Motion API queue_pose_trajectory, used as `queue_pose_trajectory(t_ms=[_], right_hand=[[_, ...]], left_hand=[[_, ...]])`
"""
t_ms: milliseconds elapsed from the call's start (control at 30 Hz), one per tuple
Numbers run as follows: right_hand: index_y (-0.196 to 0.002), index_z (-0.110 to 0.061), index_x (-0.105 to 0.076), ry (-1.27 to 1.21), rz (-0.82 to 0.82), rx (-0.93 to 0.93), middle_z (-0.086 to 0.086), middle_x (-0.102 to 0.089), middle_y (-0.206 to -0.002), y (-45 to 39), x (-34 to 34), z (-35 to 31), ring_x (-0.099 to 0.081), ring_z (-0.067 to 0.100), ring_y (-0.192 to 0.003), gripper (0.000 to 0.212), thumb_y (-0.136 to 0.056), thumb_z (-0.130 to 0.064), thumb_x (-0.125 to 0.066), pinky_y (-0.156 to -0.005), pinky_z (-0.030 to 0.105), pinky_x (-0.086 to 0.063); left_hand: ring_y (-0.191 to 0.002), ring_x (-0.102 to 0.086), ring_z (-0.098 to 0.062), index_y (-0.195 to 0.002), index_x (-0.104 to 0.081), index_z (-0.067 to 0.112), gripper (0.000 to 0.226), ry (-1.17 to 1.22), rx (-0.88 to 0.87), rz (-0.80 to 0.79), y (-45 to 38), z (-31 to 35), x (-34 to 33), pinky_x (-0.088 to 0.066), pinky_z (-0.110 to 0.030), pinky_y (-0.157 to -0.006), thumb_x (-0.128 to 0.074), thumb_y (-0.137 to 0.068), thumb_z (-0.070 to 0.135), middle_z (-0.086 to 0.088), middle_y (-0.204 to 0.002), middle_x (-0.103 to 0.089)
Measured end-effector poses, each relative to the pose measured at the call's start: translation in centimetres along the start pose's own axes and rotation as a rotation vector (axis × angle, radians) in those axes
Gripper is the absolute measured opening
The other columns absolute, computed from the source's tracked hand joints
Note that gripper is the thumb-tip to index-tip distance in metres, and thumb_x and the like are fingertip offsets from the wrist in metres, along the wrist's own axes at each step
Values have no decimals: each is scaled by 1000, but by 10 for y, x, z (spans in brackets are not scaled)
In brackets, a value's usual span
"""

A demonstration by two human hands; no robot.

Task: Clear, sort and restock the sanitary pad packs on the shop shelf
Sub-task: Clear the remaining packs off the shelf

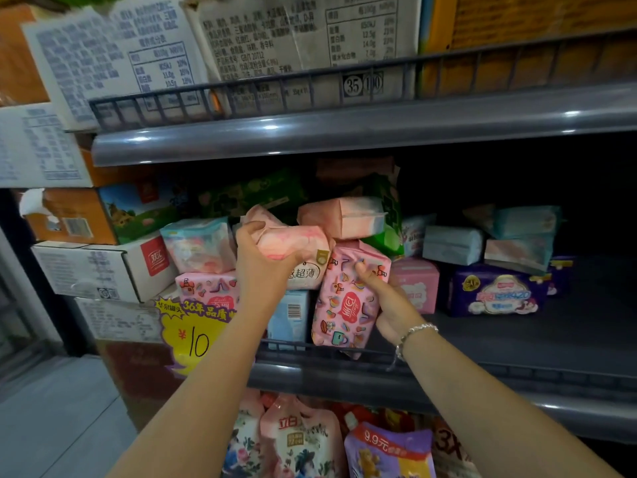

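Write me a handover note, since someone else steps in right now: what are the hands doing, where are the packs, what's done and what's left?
Left hand grips a pale pink pack lifted at the pile's top.
Right hand holds a pink patterned pack upright at the middle shelf's front rail.
Other packs: a mixed, untidy heap behind; blue packs and a purple pack to the right.
Done: the shelf's right part is largely bare.
Left: sort the heap, then restock.
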State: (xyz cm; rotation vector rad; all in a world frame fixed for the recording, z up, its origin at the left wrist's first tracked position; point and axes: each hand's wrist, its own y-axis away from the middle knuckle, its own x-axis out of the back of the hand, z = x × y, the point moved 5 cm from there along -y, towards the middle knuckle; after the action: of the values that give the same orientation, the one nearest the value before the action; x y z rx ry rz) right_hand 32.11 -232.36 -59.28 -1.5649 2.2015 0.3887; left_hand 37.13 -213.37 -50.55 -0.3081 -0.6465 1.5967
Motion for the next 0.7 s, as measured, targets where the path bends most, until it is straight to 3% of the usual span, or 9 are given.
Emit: queue_pose_trajectory(t_ms=[133,200,300,367,433,533,700], right_hand=[[-118,-23,-51,-19,165,150,5,-71,-109,23,11,-6,-71,21,-94,70,-56,-34,-82,-86,45,-56],[-115,-28,-49,-27,246,211,3,-68,-114,34,19,-11,-69,20,-100,72,-53,-39,-83,-90,46,-54],[-123,-29,-43,-94,343,277,3,-63,-121,51,37,-25,-66,20,-105,80,-55,-44,-82,-89,45,-54],[-113,-33,-41,-107,347,297,2,-63,-118,60,43,-38,-66,21,-104,68,-57,-44,-79,-90,47,-54],[-115,-33,-37,-40,325,309,1,-62,-119,66,42,-47,-65,22,-105,74,-55,-45,-79,-93,49,-52],[-123,-22,-40,43,291,305,4,-64,-119,73,34,-54,-68,20,-102,87,-50,-47,-81,-89,46,-55],[-116,-24,-44,140,277,274,2,-67,-112,78,19,-58,-70,19,-96,84,-46,-52,-81,-88,46,-56]], left_hand=[[-107,-44,-10,-126,-39,10,79,74,11,85,4,9,-8,-34,-5,-81,-88,-65,22,5,-117,-44],[-109,-45,-12,-124,-40,12,76,84,23,109,7,12,-11,-35,-15,-88,-88,-66,23,2,-119,-45],[-103,-46,-12,-120,-40,15,72,95,65,132,15,16,-10,-35,-20,-84,-87,-67,24,3,-113,-45],[-98,-47,-13,-114,-39,18,68,111,86,149,22,17,-9,-36,-21,-80,-87,-67,24,7,-105,-45],[-96,-47,-14,-110,-37,21,66,97,91,159,33,16,-7,-34,-23,-79,-87,-67,26,9,-100,-45],[-102,-46,-15,-116,-39,19,68,93,133,151,45,5,0,-33,-23,-82,-86,-68,26,2,-112,-46],[-114,-47,-17,-130,-41,18,74,162,212,93,45,-11,16,-43,-29,-94,-84,-71,29,2,-124,-44]])
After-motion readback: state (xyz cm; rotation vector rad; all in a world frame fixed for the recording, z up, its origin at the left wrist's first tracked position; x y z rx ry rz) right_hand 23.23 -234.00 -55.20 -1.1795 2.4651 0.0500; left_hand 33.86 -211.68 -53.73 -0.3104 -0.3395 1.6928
